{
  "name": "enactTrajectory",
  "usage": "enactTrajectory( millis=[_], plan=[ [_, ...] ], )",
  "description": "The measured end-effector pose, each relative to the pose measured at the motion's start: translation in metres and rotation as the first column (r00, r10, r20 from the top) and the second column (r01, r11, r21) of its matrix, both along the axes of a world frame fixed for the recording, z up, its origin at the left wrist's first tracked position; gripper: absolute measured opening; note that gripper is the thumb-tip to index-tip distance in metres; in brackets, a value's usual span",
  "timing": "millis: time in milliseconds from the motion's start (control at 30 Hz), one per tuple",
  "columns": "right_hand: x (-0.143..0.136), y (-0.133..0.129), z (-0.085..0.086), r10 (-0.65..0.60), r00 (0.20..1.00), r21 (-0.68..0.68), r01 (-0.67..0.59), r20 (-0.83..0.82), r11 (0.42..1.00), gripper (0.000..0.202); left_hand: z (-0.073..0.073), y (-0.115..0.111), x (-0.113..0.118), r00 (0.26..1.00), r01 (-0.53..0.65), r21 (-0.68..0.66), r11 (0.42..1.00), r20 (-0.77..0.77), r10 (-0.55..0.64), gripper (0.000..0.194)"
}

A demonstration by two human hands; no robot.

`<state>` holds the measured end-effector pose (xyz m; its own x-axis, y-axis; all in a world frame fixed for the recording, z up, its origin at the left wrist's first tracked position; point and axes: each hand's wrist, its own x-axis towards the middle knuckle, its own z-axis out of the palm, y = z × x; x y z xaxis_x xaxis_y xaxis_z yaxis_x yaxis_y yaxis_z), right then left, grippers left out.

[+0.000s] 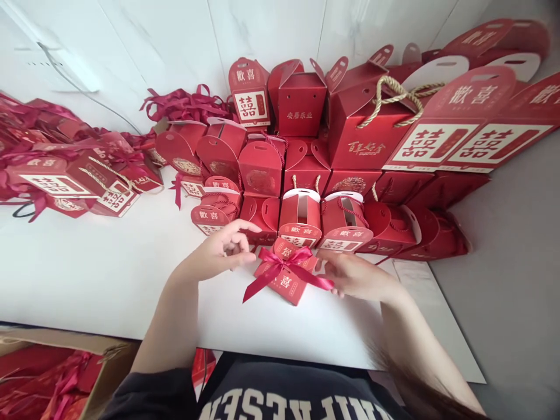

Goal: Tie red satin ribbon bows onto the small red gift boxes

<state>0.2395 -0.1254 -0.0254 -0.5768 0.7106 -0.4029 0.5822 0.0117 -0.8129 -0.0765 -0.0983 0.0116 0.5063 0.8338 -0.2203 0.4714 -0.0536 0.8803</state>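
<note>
A small red gift box point(286, 286) lies on the white table in front of me, with a shiny magenta ribbon bow point(286, 263) tied on top. The bow's tails hang out to the left and right. My left hand point(223, 251) is just left of the box, fingers curled and apart, holding nothing. On the other side, my right hand point(347, 271) is beside the box's right edge, near the right ribbon tail; its fingers are bent and partly hidden, and whether they touch the tail I cannot tell.
Rows of red boxes point(262, 166) stand stacked behind, against the wall. A magenta ribbon pile point(188, 105) lies at the back. More ribboned boxes point(56, 178) are heaped at left. Below the table's front edge, a cardboard carton point(107, 373) holds red items.
</note>
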Motion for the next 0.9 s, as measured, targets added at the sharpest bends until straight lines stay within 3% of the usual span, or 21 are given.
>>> enactTrajectory(
  millis=[100, 167, 200, 300, 367, 433, 567, 733, 833, 900],
  plan=[
    [-0.018, -0.007, -0.004, 0.248, 0.964, -0.198, -0.261, -0.093, 0.945, 0.035, 0.014, -0.016, -0.007, 0.963, -0.202, 0.195, 0.960, -0.137, 0.230, 0.032],
    [-0.028, -0.011, -0.009, 0.368, 0.918, -0.208, -0.392, -0.148, 0.896, 0.045, 0.021, -0.031, -0.014, 0.927, -0.221, 0.309, 0.925, -0.230, 0.298, 0.036],
    [-0.031, -0.012, -0.011, 0.389, 0.911, -0.163, -0.408, -0.135, 0.898, 0.046, 0.023, -0.038, -0.018, 0.917, -0.195, 0.346, 0.918, -0.267, 0.295, 0.039],
    [-0.034, -0.012, -0.019, 0.352, 0.935, -0.006, -0.353, -0.051, 0.936, 0.038, 0.023, -0.063, -0.026, 0.882, -0.096, 0.394, 0.914, -0.392, 0.262, 0.064],
    [-0.033, -0.011, -0.023, 0.316, 0.948, 0.036, -0.315, -0.028, 0.949, 0.032, 0.016, -0.077, -0.026, 0.840, -0.039, 0.383, 0.923, -0.488, 0.238, 0.093],
    [-0.032, -0.011, -0.025, 0.298, 0.954, 0.059, -0.296, -0.018, 0.953, 0.030, 0.008, -0.088, -0.024, 0.818, -0.004, 0.336, 0.942, -0.540, 0.196, 0.107],
    [-0.034, -0.014, -0.027, 0.291, 0.957, 0.076, -0.290, -0.001, 0.954, 0.028, 0.000, -0.092, -0.026, 0.851, -0.023, 0.235, 0.972, -0.506, 0.143, 0.094],
    [-0.035, -0.015, -0.029, 0.286, 0.958, 0.067, -0.285, -0.009, 0.956, 0.027, 0.012, -0.078, -0.047, 0.872, -0.024, 0.237, 0.971, -0.471, 0.136, 0.081],
    [-0.033, -0.014, -0.032, 0.269, 0.963, 0.063, -0.268, -0.013, 0.961, 0.027, 0.020, -0.065, -0.079, 0.775, -0.224, 0.181, 0.958, -0.563, 0.288, 0.085],
    [-0.033, -0.014, -0.035, 0.261, 0.965, 0.059, -0.260, -0.014, 0.964, 0.026, 0.024, -0.053, -0.110, 0.616, -0.458, 0.189, 0.869, -0.637, 0.464, 0.092]
  ],
)
